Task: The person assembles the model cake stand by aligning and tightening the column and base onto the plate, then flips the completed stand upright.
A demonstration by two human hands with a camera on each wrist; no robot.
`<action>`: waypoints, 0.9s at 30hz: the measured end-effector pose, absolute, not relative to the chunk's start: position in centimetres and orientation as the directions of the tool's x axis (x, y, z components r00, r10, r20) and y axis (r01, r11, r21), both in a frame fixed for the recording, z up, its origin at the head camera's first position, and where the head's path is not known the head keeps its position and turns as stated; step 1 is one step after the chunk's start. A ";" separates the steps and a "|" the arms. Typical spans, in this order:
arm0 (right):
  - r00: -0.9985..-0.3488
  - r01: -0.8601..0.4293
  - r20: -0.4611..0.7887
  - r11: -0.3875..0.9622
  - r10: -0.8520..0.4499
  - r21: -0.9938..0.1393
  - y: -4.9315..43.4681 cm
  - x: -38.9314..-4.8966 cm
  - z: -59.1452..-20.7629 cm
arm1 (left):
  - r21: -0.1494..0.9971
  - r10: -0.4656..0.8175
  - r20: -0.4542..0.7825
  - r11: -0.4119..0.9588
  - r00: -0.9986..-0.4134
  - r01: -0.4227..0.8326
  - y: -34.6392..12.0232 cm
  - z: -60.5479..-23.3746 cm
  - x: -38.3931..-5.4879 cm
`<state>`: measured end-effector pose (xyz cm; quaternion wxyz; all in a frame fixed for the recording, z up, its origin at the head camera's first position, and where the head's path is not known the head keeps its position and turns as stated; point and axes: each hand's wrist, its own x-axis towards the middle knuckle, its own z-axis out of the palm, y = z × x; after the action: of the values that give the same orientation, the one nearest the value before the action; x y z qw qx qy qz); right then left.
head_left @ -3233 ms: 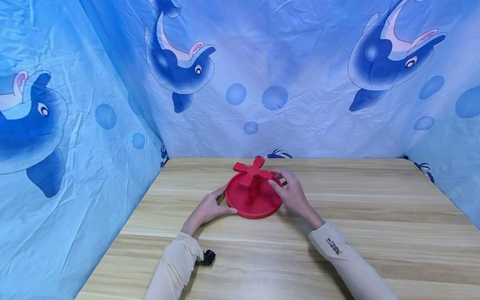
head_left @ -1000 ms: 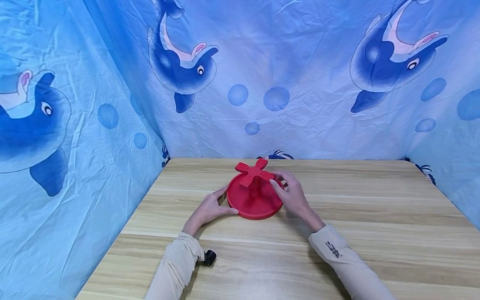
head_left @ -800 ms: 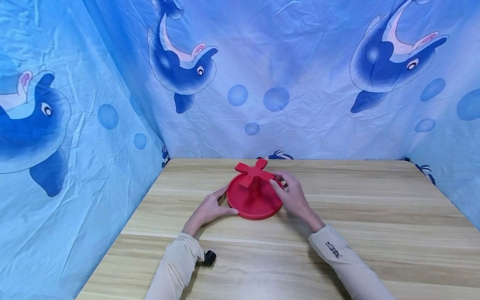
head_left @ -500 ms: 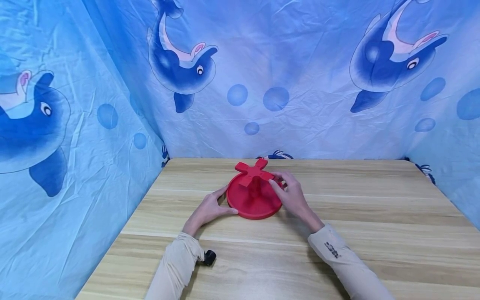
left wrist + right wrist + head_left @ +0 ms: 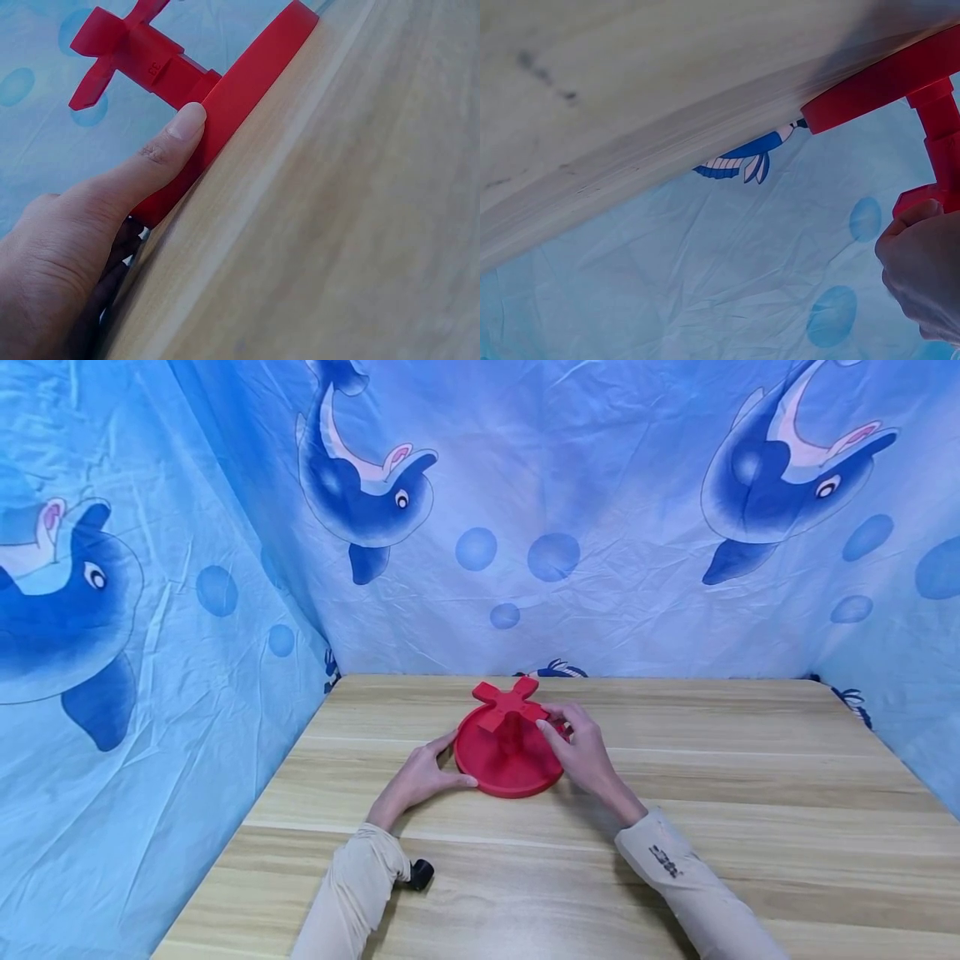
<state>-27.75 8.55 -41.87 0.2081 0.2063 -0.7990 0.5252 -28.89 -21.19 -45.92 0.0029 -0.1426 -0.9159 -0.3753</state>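
Note:
A red round base [image 5: 510, 781] with a raised rim lies flat on the table. From its middle rises a red post [image 5: 511, 739], topped by a red cross-shaped piece [image 5: 512, 700] with stubby arms. My left hand [image 5: 422, 777] holds the rim at the left, the thumb in front and the other fingers around the far side. In the left wrist view the thumb [image 5: 161, 154] presses the rim, and marks show on the post. My right hand [image 5: 581, 747] pinches the right arm of the cross; the right wrist view shows the curled hand [image 5: 926, 259] there, partly cut off.
The wooden table [image 5: 712, 793] extends to both sides and in front. A blue dolphin-print curtain [image 5: 630, 610] hangs behind it and along the sides. A small black device [image 5: 420, 874] juts from my left sleeve.
The cross-shaped piece has turned slightly, its far arm shifting a little to the right, with my right hand still pinching it. My left hand keeps its hold on the rim.

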 end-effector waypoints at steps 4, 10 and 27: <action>-0.823 -0.556 0.558 0.358 -0.109 -0.750 8.5 -27.7 -41.9 | 0.684 0.259 0.114 0.680 -0.959 0.265 -21.2 -46.0 -29.0; -0.830 -0.545 0.547 0.374 -0.109 -0.751 8.5 -27.6 -41.8 | 0.683 0.265 0.118 0.678 -0.957 0.272 -21.3 -46.0 -29.0; -0.923 -0.369 0.241 0.507 -0.301 -0.779 12.9 -29.2 -43.4 | 0.680 0.321 0.092 0.671 -0.943 0.294 -22.0 -45.5 -29.7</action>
<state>-29.17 12.87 -43.41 0.0369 0.1930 -0.8673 0.4573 -29.66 -21.96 -45.47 -0.0178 -0.1682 -0.9139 -0.3689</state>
